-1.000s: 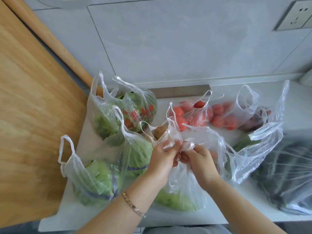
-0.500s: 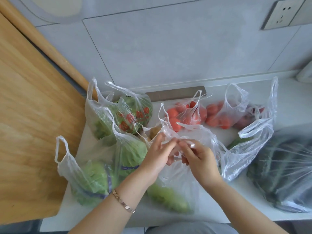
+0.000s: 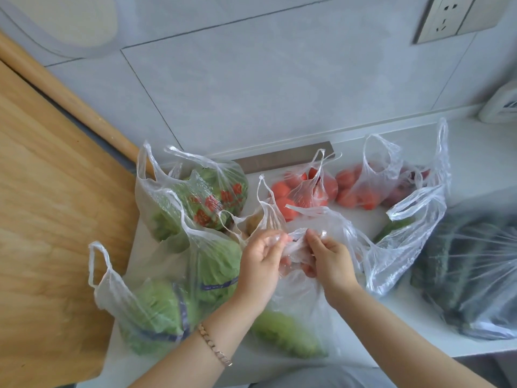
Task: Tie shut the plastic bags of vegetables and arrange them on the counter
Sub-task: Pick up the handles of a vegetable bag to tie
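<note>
A clear plastic bag of pale green vegetables lies at the counter's front edge. My left hand and my right hand both pinch its twisted handles above it, fingers curled round the plastic. Around it stand open bags: lettuce, another lettuce bag, greens in a red-printed bag, two tomato bags and a bag with a cucumber.
The white counter runs along a grey tiled wall with a socket. A wooden board stands at the left. A large bag of dark green vegetables fills the right side. A white appliance sits far right.
My hands have drawn slightly apart while working the bag handles between them. The camera has tilted, so everything sits a little lower and left.
</note>
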The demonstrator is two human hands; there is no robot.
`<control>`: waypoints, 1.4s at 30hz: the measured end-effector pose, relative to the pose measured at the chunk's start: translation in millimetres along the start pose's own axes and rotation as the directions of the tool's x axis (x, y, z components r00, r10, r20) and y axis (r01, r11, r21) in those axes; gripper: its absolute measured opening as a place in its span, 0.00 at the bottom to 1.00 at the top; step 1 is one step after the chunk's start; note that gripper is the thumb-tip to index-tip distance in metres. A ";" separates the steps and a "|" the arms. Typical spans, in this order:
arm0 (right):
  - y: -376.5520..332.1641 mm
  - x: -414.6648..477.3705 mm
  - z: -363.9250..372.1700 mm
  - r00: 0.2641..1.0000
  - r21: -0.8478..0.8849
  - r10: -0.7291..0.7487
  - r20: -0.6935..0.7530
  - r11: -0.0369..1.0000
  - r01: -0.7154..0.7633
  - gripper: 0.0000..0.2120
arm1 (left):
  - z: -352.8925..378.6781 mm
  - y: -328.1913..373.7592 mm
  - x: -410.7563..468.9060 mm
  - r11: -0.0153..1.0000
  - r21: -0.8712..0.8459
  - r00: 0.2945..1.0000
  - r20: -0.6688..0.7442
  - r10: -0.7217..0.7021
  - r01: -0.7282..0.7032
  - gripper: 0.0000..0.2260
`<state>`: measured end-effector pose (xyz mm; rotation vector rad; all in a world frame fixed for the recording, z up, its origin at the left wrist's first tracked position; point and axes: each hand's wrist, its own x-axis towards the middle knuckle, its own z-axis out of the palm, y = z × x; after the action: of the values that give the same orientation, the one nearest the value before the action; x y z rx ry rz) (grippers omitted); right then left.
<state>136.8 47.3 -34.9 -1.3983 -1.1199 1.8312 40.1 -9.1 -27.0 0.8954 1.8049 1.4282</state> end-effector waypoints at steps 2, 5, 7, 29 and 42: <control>7.5 7.5 -2.4 0.997 -0.089 0.053 -0.053 0.994 -0.057 0.18 | 1.3 -11.1 -4.7 0.968 0.192 0.987 0.046 0.153 -0.159 0.05; 9.5 8.3 -7.1 1.000 -0.266 0.017 -0.014 0.964 -0.020 0.04 | -0.4 -16.5 -6.6 0.899 0.313 0.948 0.184 0.258 -0.306 0.10; 7.7 2.8 -10.5 0.997 -0.377 -0.044 0.057 0.924 0.063 0.06 | -3.0 -13.2 -3.7 0.916 0.300 0.953 0.223 0.203 -0.266 0.08; 21.5 -5.8 -16.3 0.921 -0.210 -0.320 0.222 0.907 0.365 0.16 | -1.7 -12.5 10.2 0.940 0.217 0.944 0.142 -0.299 0.265 0.12; 54.5 -0.2 -75.0 0.958 0.068 0.258 -0.128 0.966 -0.251 0.13 | -71.8 -60.1 12.8 0.424 0.905 0.994 0.064 -0.084 -0.023 0.10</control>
<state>211.1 41.2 -90.1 -1.6740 -0.8500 1.8898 -33.2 -46.5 -73.4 1.3871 2.4985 0.1939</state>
